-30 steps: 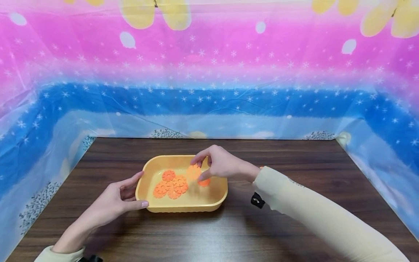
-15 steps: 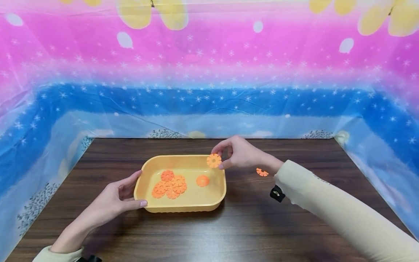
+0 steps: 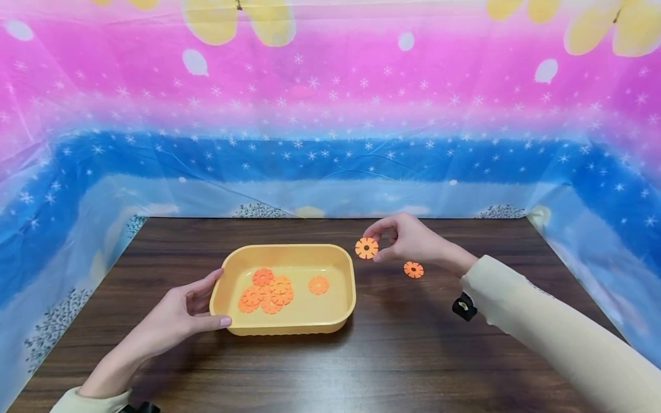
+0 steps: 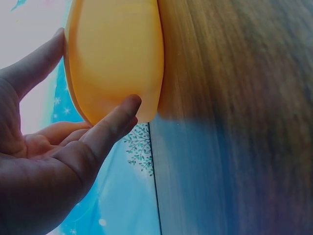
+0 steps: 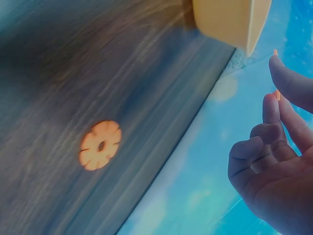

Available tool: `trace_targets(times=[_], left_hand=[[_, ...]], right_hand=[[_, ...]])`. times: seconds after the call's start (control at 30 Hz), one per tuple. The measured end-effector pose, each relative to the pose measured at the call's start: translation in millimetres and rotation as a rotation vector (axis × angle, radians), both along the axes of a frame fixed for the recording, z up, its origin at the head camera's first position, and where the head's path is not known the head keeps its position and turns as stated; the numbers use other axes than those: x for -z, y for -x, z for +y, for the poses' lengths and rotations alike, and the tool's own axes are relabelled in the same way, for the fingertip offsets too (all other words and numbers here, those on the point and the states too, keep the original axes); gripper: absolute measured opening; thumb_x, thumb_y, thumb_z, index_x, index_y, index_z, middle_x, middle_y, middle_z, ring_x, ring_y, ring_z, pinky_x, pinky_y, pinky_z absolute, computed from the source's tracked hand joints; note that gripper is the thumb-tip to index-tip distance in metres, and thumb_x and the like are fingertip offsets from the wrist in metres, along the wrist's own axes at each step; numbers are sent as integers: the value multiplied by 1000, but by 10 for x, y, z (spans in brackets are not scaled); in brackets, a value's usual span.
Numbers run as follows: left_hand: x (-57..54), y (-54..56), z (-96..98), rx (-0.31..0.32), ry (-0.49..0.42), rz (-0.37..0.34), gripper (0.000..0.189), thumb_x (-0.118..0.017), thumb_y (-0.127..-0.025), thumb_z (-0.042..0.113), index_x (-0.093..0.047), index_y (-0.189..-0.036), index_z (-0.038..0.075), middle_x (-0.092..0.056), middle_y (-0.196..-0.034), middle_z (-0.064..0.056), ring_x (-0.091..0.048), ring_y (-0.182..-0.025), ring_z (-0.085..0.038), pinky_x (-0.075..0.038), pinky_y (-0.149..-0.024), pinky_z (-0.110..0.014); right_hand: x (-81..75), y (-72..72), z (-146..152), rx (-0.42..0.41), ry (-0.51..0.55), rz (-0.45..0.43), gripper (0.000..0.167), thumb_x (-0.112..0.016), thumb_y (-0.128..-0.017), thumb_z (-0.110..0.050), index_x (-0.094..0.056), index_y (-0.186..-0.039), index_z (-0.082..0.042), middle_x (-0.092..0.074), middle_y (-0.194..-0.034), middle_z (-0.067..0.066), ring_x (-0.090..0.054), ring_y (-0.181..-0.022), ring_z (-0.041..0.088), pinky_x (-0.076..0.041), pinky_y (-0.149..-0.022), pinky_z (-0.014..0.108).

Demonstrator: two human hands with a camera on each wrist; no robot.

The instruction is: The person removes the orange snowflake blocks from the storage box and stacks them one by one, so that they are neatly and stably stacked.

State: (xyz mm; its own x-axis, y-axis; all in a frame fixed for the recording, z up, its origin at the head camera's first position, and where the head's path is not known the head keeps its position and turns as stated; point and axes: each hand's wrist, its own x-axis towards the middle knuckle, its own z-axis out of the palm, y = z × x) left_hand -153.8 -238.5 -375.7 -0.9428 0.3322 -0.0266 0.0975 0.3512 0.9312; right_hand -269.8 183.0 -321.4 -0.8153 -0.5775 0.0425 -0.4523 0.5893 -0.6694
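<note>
A yellow plastic basin [image 3: 289, 330] stands on the table with several orange interlocking discs [image 3: 271, 298] heaped at its left side. A single disc [image 3: 318, 285] lies apart in its right half. My left hand [image 3: 178, 312] holds the basin's left end, thumb at the front corner and forefinger farther back along the rim. Past the right rim, my right hand [image 3: 413, 238] pinches one orange notched disc [image 3: 366, 248] between thumb and fingers, above the table. Edge-on in the right wrist view, that disc is mostly hidden by the thumb [image 5: 288, 81].
Another orange disc [image 3: 413, 269] lies on the dark wooden table [image 3: 320, 373], below the right wrist. A pink and blue patterned cloth [image 3: 330, 155] hangs along the table's back and sides.
My right hand has lifted one disc out of the basin and carried it right, past the rim. The disc on the table has come into full view. My left hand stays on the basin.
</note>
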Motion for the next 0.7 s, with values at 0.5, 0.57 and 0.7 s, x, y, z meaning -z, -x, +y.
trace_targets(times=[0.5,0.57,0.7], left_hand=[[-22,-13,10,-20,47,0,92,-78,-75,19,-23,-146,3,-27,-146,-19,-43,-122,-34,-51,-81,-30],[-25,-12,11,-23,52,-4,92,-78,-75,20,-23,-146,3,-27,-146,-19,-43,-122,-34,-51,-81,-30],[-25,-5,13,-25,54,-5,92,-79,-74,20,-23,-146,2,-26,-147,-19,-43,-122,-34,-51,-81,-30]], right_hand=[[279,37,425,141,-43,-7,40,-82,-70,-21,-67,-107,-23,-61,-94,0,-33,-49,17,-35,-45,29],[311,42,479,145,-33,-21,40,-81,-71,-20,-67,-108,-22,-60,-93,2,-34,-49,17,-35,-45,29],[374,40,585,162,-18,-38,38,-80,-72,-17,-67,-108,-22,-60,-92,5,-34,-50,18,-34,-45,29]])
